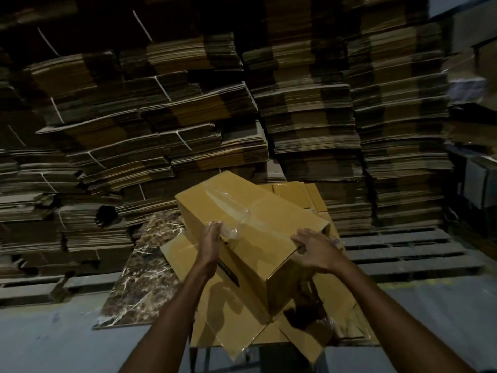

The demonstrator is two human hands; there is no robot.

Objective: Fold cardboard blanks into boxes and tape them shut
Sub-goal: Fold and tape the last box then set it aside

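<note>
One box (250, 224), two hands (211, 238) (312, 251), perhaps three loose flat blanks (183, 254).

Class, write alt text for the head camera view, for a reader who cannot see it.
A person's left hand and right hand hold a tilted cardboard box with clear tape along its seam, above flat blanks on a marbled surface. Tall stacks of flattened cardboard fill the dim background.

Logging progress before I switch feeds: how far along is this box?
Done: box folded, tape along one seam. In hand: left hand and right hand grip its edges; the tape end looks loose. Left: flat blanks underneath and stacks behind.
</note>
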